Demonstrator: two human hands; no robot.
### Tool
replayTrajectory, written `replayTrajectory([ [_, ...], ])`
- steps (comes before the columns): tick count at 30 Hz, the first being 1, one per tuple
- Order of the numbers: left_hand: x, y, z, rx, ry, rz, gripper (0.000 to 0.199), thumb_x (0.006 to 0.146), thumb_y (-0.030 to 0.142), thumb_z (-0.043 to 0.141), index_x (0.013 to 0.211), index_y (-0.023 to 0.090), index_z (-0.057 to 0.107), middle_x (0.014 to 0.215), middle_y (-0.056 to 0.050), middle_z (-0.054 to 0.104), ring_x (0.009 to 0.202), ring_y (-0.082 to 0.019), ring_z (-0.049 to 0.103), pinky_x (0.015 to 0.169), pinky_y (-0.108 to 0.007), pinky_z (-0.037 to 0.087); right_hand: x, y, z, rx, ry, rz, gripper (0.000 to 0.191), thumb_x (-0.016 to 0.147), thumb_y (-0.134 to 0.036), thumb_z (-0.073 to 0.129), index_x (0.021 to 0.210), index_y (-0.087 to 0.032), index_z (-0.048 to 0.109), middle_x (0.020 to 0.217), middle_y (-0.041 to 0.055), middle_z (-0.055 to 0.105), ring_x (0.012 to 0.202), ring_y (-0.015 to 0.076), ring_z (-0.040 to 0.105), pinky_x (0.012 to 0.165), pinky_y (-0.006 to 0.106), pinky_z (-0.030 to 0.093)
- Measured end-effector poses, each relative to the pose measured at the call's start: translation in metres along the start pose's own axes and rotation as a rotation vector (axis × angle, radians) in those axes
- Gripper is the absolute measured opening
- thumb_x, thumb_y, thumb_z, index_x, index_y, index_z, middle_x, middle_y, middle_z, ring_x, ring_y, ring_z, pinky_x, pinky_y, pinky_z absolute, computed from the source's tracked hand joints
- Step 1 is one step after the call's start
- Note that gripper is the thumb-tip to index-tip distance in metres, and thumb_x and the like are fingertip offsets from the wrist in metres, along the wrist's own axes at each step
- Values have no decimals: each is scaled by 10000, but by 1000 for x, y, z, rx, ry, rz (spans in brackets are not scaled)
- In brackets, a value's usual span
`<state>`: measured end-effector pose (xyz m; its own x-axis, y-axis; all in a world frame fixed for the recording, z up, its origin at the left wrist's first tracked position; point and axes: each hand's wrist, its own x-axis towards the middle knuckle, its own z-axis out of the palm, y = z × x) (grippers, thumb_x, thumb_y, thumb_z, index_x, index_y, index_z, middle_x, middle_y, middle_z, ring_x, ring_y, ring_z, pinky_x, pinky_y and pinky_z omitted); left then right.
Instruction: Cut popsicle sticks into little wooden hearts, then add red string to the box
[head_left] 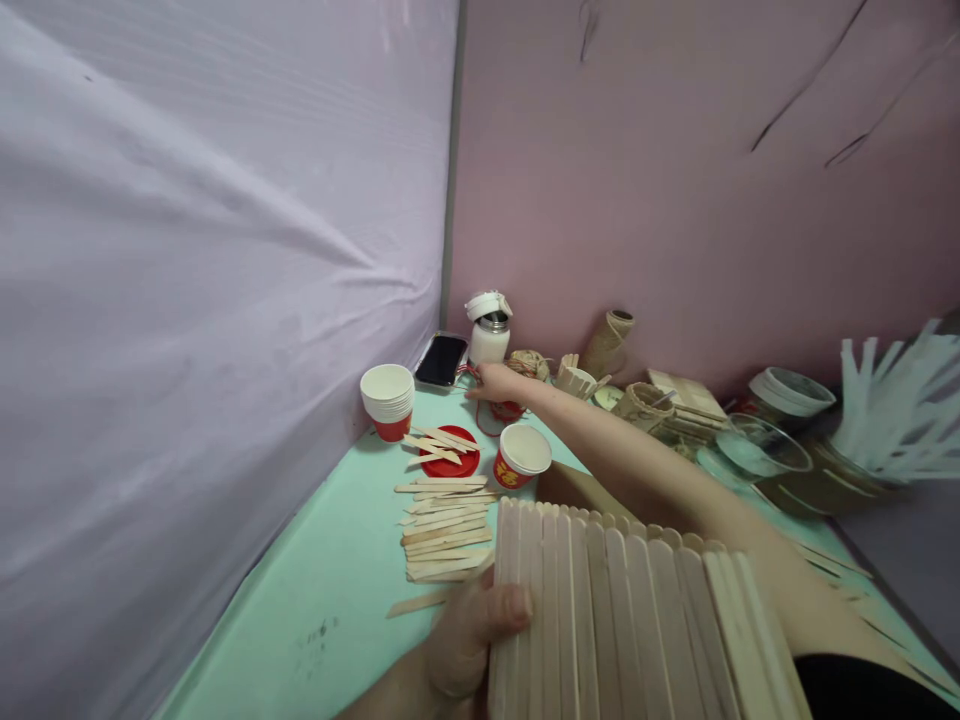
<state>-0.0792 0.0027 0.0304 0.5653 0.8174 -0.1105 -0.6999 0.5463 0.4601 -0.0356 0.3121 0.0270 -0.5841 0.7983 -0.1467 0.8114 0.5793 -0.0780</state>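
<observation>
A craft-stick box (600, 600), its wall made of rounded wooden sticks side by side, fills the lower middle of the head view. My left hand (480, 625) grips its left edge, thumb lying over the outer sticks. Across the table stretches my right arm, with my right hand (491, 382) at the back. Its fingers are drawn together at a thin red cord (466, 370), though the fingertips are small and partly hidden. Close by are a phone (442, 360), an open white bottle (490, 338) and a ball of twine (529, 364).
Loose craft sticks (448, 530) lie in front of a red lid (457, 462) bearing more sticks. Stacked paper cups (388, 398) stand left, another paper cup (523, 456) nearer the middle. At right are a twine spool (609, 342), a clear bowl (765, 447) and white strips (900, 410).
</observation>
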Motion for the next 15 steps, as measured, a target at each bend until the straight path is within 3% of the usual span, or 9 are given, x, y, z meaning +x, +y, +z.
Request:
replayTrajectory([
  [9, 0, 2, 0, 15, 14, -15, 753, 620, 454, 771, 1272, 130, 578, 1016, -157, 724, 1032, -368, 641, 902, -437, 454, 22, -15, 18, 88, -7, 48, 309, 921, -328, 570, 1194, -182, 571, 1218, 92, 587, 1020, 210, 610, 854, 408, 527],
  [15, 1, 1, 0, 19, -28, -2, 737, 633, 454, 758, 1261, 108, 586, 1026, -169, 720, 1030, -366, 641, 905, -438, 451, 21, -4, 3, 263, 222, 43, 317, 923, -336, 565, 1195, -174, 570, 1211, 83, 591, 1015, 217, 612, 850, 419, 530],
])
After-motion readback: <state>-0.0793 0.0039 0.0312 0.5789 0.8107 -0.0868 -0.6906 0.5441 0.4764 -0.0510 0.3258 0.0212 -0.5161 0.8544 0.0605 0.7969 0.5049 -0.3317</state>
